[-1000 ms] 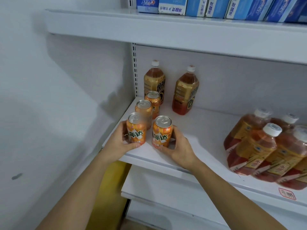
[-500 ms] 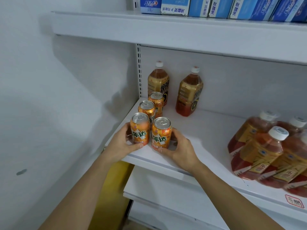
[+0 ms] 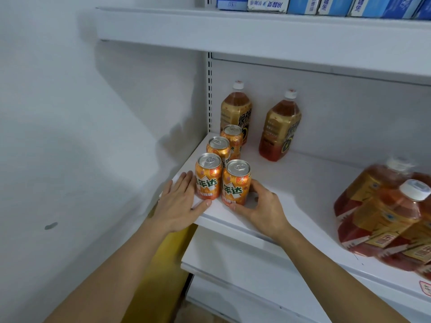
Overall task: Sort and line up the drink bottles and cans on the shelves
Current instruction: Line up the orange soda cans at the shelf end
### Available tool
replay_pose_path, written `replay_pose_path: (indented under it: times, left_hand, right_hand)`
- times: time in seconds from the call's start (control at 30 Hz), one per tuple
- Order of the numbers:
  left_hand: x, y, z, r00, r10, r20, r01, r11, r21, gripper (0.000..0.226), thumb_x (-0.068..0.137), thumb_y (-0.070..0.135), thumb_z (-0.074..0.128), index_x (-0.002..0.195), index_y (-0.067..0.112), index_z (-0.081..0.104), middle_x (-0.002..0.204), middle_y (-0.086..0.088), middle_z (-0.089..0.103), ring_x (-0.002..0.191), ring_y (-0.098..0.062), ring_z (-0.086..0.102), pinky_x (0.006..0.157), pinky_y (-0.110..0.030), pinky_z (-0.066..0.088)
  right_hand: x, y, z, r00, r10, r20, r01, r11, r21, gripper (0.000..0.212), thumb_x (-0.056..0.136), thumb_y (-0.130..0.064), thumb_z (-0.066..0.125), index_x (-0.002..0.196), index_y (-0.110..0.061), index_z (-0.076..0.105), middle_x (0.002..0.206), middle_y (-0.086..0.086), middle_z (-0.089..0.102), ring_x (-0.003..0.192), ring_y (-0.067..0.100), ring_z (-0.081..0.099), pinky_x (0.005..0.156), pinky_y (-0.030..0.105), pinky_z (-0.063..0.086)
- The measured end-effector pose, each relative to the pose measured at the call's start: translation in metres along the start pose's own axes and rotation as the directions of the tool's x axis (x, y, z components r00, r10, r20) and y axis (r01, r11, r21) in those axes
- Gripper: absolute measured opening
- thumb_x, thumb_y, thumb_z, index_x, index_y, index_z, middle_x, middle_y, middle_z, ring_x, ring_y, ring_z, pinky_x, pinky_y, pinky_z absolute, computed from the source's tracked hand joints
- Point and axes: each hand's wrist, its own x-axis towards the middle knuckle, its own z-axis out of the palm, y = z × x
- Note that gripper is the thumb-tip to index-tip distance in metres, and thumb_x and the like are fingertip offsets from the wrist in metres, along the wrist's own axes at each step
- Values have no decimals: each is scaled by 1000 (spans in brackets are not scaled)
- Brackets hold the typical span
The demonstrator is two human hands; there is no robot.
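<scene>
Several orange soda cans stand at the left end of the white shelf [image 3: 303, 197]. The front left can [image 3: 208, 177] and front right can [image 3: 236, 181] stand side by side near the front edge. Behind them are a third can [image 3: 218, 146] and a fourth can [image 3: 232, 136] in a row going back. My left hand [image 3: 179, 203] lies flat against the front left can with fingers straight, thumb under its base. My right hand [image 3: 261, 206] curls around the front right can's lower right side. Two brown tea bottles [image 3: 235, 108] [image 3: 279, 129] stand at the back.
A cluster of large amber tea bottles [image 3: 384, 215] leans at the right of the shelf. Blue cartons [image 3: 303, 3] line the upper shelf. A white wall closes the left side. A lower white shelf [image 3: 233, 271] juts out below, with something yellow [image 3: 170, 264] beside it.
My left hand has loosened from a grasp on the front left can to a flat palm against its side. The two front cans stand closer together. The camera moved nearer.
</scene>
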Motion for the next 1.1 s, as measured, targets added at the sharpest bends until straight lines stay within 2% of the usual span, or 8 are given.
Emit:
replay_pose_path:
  times: [0.1, 0.23, 0.43, 0.67, 0.97, 1.1]
  left_hand:
    - [0, 2, 0, 999, -21, -29, 20, 1000, -18, 90, 95, 77, 21, 164, 24, 0, 172, -1, 3, 158, -16, -2, 128, -50, 5]
    - [0, 2, 0, 999, -21, -33, 20, 999, -34, 91, 93, 79, 22, 164, 25, 1, 172, -1, 4, 159, -17, 0, 128, -50, 5]
    - [0, 3, -2, 999, -25, -33, 23, 996, -83, 97, 86, 83, 18, 164, 26, 5, 172, -1, 6, 159, -18, 3, 128, -52, 5]
    - [3, 2, -1, 998, -39, -54, 32, 992, -120, 92, 92, 79, 35, 163, 26, 10, 172, 1, 10, 159, -19, 7, 127, -53, 8]
    - [3, 2, -3, 997, -48, -60, 37, 986, -165, 92, 92, 78, 40, 163, 27, 11, 172, 1, 13, 158, -19, 8, 127, -53, 8]
    - [2, 3, -4, 997, -51, -53, 42, 986, -164, 92, 92, 77, 39, 163, 26, 11, 172, 0, 13, 158, -19, 8, 127, -53, 8]
  right_hand:
    - [0, -1, 2, 1000, -16, -1, 16, 1000, -13, 72, 78, -54, 82, 139, -26, 56, 128, -9, 68, 108, 9, 60, 89, 21, 46]
    - [1, 1, 2, 1000, -27, 1, 27, 999, -32, 73, 79, -56, 80, 141, -27, 54, 131, -8, 67, 111, 12, 60, 94, 28, 50]
    - [0, 2, 1, 999, -38, 20, 39, 998, -44, 73, 80, -57, 79, 142, -29, 53, 133, -8, 65, 114, 12, 60, 96, 29, 50]
    - [-1, 0, 2, 996, -40, 76, 41, 999, -13, 77, 85, -51, 78, 147, -28, 38, 146, -9, 57, 128, 14, 57, 106, 39, 51]
    - [1, 3, 2, 993, -76, 86, 79, 997, -25, 73, 87, -49, 76, 148, -30, 42, 143, -11, 58, 124, 10, 56, 105, 33, 49]
    - [1, 7, 2, 993, -79, 84, 81, 997, -18, 74, 86, -51, 76, 148, -30, 42, 141, -11, 60, 123, 10, 57, 104, 34, 50]
